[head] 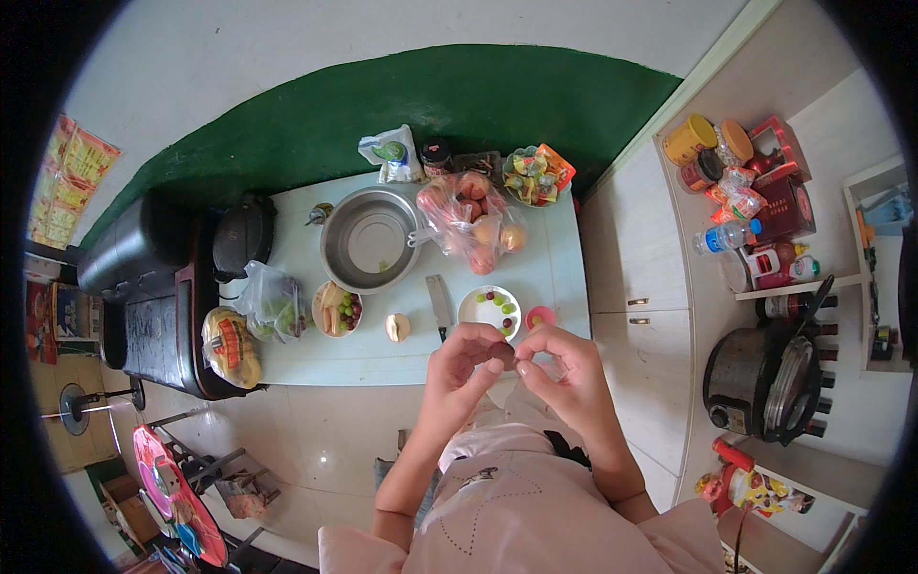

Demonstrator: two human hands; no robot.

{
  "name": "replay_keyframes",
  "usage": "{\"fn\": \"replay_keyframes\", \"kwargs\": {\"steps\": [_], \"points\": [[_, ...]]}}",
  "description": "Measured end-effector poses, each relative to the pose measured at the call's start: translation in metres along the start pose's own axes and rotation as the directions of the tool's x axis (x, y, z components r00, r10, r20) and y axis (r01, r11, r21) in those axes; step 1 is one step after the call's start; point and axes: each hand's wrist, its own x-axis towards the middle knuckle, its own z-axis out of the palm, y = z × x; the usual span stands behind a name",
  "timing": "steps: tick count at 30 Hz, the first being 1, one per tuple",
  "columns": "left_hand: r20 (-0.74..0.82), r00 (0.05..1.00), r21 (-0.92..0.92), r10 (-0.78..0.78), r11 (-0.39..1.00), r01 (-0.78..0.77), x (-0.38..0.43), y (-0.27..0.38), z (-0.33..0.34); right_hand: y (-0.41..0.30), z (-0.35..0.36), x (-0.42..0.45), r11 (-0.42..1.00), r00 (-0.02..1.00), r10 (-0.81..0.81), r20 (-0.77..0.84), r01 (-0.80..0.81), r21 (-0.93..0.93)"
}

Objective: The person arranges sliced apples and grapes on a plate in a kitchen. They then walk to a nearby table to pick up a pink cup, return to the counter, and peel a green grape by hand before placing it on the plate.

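Between its fingertips my left hand (466, 362) holds a dark red grape (500, 351). The fingers of my right hand (556, 362) pinch at the grape's right side; what they pinch is too small to tell. Just beyond the hands, a white plate (470, 305) carries green and dark grapes along its right part. A small pink dish (549, 314) stands right of the plate, partly behind my right hand. To the plate's left lie a knife (438, 301) and a pale piece of cut fruit (397, 328). Farther left, a bowl (318, 316) holds grapes and pale cut pieces.
A large metal basin (330, 247) stands behind the knife, beside a plastic bag of round reddish fruit (473, 215). Leftward are a bag of green fruit (276, 305) and wrapped bananas (233, 351). A bowl of wrapped snacks (534, 179) sits at the back right. White cabinets (638, 273) flank the table.
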Motion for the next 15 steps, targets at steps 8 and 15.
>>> {"fn": "replay_keyframes", "kwargs": {"steps": [8, 15], "points": [[0.015, 0.995, -0.147, -0.101, 0.984, 0.102, -0.0014, -0.0030, 0.0005, 0.0037, -0.0021, -0.0024, 0.998, 1.000, 0.001, 0.016, -0.002, 0.069], [-0.003, 0.997, -0.359, -0.075, 0.931, 0.069, -0.0012, -0.0045, 0.0022, 0.0088, 0.0012, -0.0029, 0.991, 1.000, -0.027, 0.005, 0.026, 0.130]]}}
